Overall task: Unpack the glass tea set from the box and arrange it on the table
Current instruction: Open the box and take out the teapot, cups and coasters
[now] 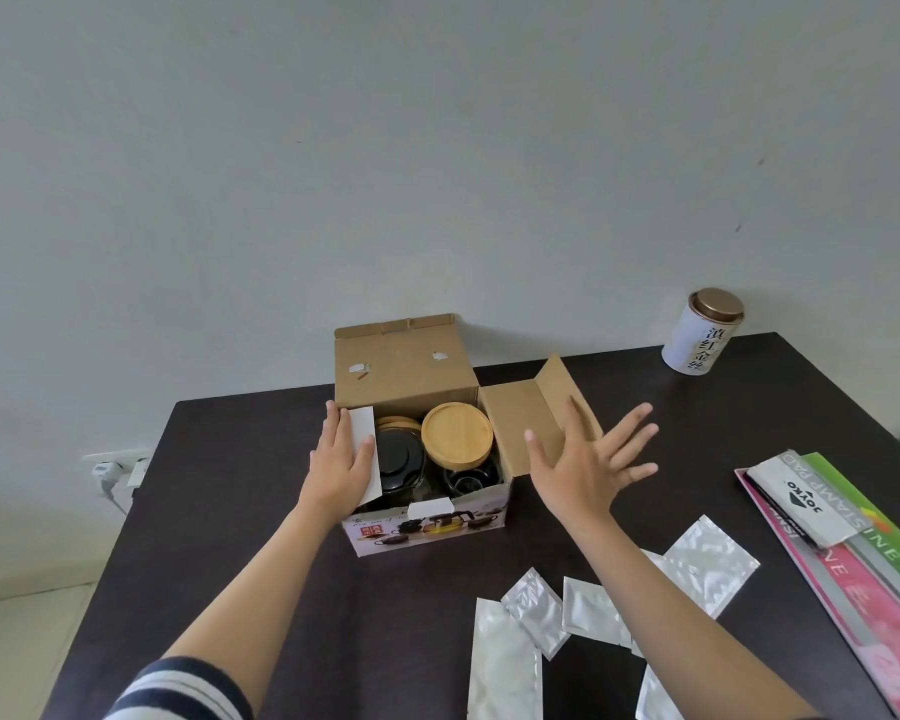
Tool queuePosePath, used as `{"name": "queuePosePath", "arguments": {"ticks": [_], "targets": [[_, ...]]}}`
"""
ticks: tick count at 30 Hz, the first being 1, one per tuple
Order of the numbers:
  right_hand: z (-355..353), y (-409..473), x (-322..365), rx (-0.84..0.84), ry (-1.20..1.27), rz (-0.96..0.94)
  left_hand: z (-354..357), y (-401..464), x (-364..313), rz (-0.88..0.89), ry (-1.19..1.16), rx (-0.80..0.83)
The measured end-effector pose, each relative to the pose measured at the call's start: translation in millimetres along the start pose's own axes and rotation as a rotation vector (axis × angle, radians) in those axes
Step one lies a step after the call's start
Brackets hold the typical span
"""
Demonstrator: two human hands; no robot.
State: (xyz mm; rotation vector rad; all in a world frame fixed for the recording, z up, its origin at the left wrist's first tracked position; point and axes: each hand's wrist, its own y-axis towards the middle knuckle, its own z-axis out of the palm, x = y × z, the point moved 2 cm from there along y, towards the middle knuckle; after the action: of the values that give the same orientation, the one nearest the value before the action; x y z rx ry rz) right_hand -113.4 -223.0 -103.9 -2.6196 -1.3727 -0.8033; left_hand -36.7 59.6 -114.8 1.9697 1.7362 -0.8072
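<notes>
An open cardboard box [405, 376] stands on the dark table [261, 574], its lid flaps folded back and to the right. Inside lie a round bamboo lid [456, 433], a second bamboo disc [397, 424] partly hidden behind it, a black lid [400, 458] and dark glass pieces [470, 480]. My left hand [340, 459] lies flat on the box's left side flap [364, 449], thumb over its white inner face. My right hand [591, 459] hovers with fingers spread beside the right flap [528, 423], holding nothing.
A white tea tin [701, 332] with a bronze lid stands at the table's far right. Several silver foil sachets [536, 610] lie near the front. Stacked colourful packs [842, 543] with a stamp-pad box [801, 498] occupy the right edge. A wall socket [115, 467] sits left of the table.
</notes>
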Motion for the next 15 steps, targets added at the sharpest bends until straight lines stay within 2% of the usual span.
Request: {"name": "queuePosePath", "arguments": {"ticks": [8,15], "targets": [[13.9,-4.6,-5.7,0.163,-0.066,0.163,0.1,0.9,1.1,-0.003,-0.012,-0.001],[18.0,-4.2,-5.4,0.3,-0.114,0.22,-1.4,-1.5,-0.7,-0.006,-0.043,-0.008]]}}
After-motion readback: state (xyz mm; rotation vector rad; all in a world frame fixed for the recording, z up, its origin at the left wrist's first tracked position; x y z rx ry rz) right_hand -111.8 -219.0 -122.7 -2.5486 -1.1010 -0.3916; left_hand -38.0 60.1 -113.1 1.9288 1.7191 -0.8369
